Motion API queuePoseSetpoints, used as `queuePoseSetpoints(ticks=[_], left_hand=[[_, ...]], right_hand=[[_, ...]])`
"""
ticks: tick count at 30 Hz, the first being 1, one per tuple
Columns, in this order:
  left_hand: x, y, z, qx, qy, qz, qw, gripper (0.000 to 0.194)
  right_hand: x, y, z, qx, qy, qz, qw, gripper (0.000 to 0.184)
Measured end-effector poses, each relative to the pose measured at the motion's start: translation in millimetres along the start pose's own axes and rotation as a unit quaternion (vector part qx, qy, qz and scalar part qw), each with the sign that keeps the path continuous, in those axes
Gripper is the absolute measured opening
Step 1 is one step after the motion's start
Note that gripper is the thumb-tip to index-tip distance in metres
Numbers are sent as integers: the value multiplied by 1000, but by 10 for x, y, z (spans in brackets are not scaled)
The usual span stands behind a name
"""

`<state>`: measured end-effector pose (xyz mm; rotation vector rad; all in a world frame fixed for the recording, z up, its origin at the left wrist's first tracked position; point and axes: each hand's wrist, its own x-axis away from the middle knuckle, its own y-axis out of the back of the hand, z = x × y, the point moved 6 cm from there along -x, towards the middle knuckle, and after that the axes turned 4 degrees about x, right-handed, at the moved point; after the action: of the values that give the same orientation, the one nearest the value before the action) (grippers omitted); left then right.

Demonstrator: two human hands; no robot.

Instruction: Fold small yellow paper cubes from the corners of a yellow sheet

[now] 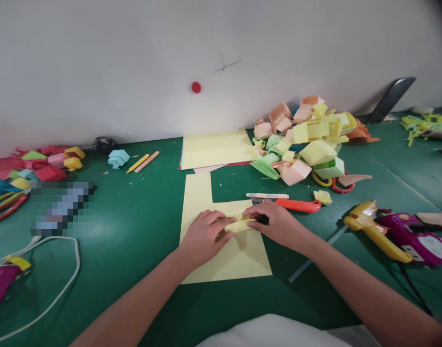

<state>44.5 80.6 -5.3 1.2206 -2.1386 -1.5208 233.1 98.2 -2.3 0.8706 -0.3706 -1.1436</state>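
Note:
Between my two hands is a small folded strip of yellow paper [241, 225], lifted a little over a larger yellow sheet. My left hand [205, 236] pinches its left end between thumb and fingers. At the other end, my right hand [273, 222] grips it with thumb and forefinger. Underneath, the yellow sheet [224, 265] has a piece cut out of its upper right part. Just beyond my right hand lie a red-handled utility knife [299, 206] and a white pen [267, 195].
Folded paper pieces [318, 137] heap at the back right. A yellow glue gun [378, 231] with a glue stick [318, 253] lies right, by a purple device [416, 238]. Paper sheets [217, 149] rest against the wall. Left are two markers [143, 162], a blurred phone [65, 207] and a cable [78, 260].

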Motion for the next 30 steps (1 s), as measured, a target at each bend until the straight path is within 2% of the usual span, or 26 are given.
queuePoseSetpoints(ticks=[5,9,13,16,19,25,30], left_hand=[[-4,3,7,32,3,17,999,20],[-3,5,7,53,-13,21,998,13],[-15,34,-1,82,-7,26,996,15],[-26,68,-11,95,7,23,995,19],[-31,77,-14,93,17,27,995,21],[-14,65,6,96,23,21,995,20],[12,96,63,126,51,-23,990,8]], right_hand=[[12,13,-21,1,9,24,1000,19],[14,-3,-9,22,45,63,997,15],[23,-2,26,27,73,96,992,8],[31,-6,38,35,72,106,991,9],[27,-15,25,49,57,100,992,15],[8,18,88,-6,90,76,993,13],[16,48,132,-8,115,32,993,10]])
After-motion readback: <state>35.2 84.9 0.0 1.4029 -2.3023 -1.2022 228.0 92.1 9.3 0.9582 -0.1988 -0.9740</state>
